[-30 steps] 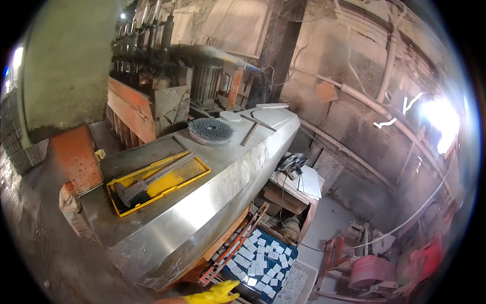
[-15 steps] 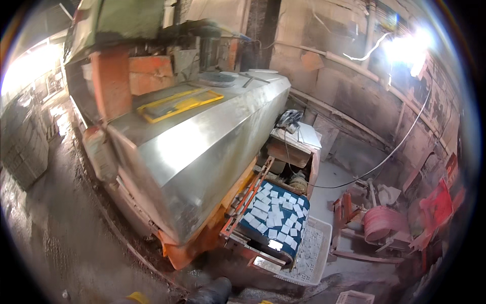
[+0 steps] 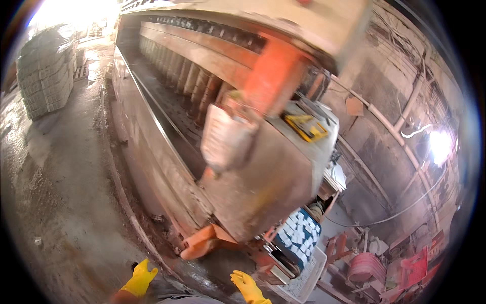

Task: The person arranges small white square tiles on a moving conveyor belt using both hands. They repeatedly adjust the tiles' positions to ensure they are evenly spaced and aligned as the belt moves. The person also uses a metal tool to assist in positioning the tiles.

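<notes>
My left hand (image 3: 140,279), in a yellow glove, is low in the picture over the wet floor. Its fingers look partly stretched, with nothing visible in them. To the right, my right hand (image 3: 246,287), also yellow-gloved, hangs with its fingers loosely extended and holds nothing. Nearest to it is an orange flap (image 3: 207,242) at the foot of a large machine (image 3: 263,187). Small white tiles (image 3: 299,234) lie scattered on a blue conveyor belt (image 3: 292,252), beyond my right hand. Below the belt's end sits a white perforated crate (image 3: 318,263).
A long trough (image 3: 152,101) runs along the machine, with a whitish bag (image 3: 228,137) hanging at its corner. A wrapped pallet stack (image 3: 45,71) stands far left on the wet floor (image 3: 76,202). Pink buckets (image 3: 365,267) and a cable (image 3: 385,220) are at right.
My view has swung left and forward along the machine, so its long side and trough now show. The belt has shifted rightward in the picture. Both gloved hands have come further into view.
</notes>
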